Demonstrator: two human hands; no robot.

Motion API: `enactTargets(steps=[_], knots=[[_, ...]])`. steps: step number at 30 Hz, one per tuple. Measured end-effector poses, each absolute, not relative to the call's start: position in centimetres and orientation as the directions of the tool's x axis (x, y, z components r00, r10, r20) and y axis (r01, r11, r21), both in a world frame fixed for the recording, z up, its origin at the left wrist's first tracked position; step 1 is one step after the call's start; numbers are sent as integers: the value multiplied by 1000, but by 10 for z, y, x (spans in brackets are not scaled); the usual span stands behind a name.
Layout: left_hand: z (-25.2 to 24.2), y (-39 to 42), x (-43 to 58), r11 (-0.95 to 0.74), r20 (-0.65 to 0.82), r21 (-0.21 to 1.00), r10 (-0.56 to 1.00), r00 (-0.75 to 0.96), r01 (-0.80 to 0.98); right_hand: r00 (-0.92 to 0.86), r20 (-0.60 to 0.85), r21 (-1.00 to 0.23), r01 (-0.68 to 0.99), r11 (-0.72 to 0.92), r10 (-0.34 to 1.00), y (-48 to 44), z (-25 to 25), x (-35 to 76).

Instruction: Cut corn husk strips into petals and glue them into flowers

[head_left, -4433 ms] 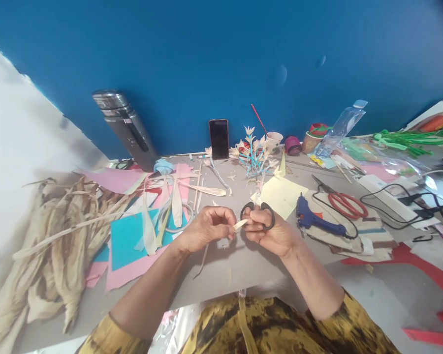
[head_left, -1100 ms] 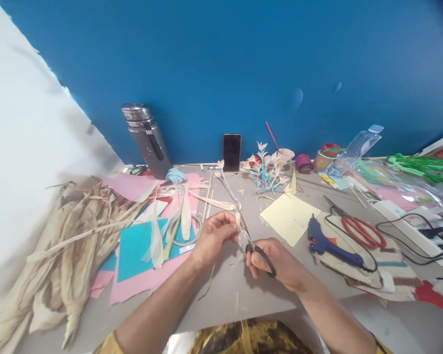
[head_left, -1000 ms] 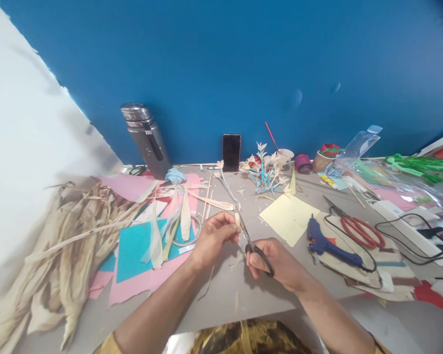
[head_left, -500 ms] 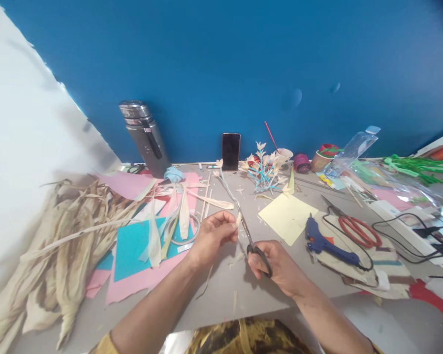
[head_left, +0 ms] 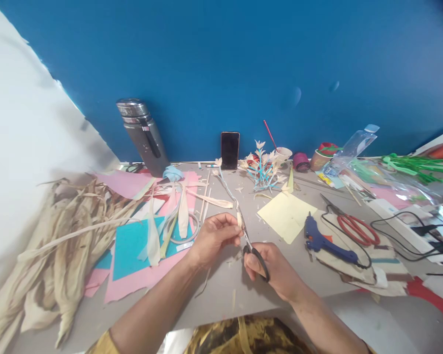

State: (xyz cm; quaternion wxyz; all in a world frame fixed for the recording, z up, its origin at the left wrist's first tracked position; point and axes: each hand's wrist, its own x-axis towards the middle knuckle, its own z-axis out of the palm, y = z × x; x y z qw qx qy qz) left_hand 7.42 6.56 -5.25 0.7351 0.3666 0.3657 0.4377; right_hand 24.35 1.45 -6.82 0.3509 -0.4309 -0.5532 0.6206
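Presently, left hand point(head_left: 217, 237): pinching pale strip point(head_left: 239, 219), frame centre.
Right hand point(head_left: 272, 268): gripping scissors point(head_left: 248, 241), blades beside strip.
Flower cluster point(head_left: 263, 178): right of centre, seemingly assembled.
Strip: trimming apparently unfinished.

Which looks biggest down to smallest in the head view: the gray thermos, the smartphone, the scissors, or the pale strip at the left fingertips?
1. Gray thermos
2. Smartphone and scissors, unranked: the scissors are nearer the camera and partly hidden by the right hand
3. Pale strip, judged by its visible part
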Motion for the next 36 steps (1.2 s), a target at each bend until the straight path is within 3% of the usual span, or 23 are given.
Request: enactTargets(steps=[12, 23, 29, 36], knots=[[-55, 67, 68, 349, -177, 839, 900, 398, -417, -355, -201, -978, 12, -210, 913, 7, -79, 248], [-52, 70, 67, 368, -219, 780, 918, 330, -506, -420, -274, -962, 122, -245, 865, 1, -69, 270], [-53, 70, 63, 418, -206, 800, 865, 458, -430, -531, -296, -954, 212, -213, 794, 6, -59, 284], [-53, 70, 64, 452, -234, 819, 826, 513, -354, -528, -404, -909, 322, -263, 747, 13, -53, 290]])
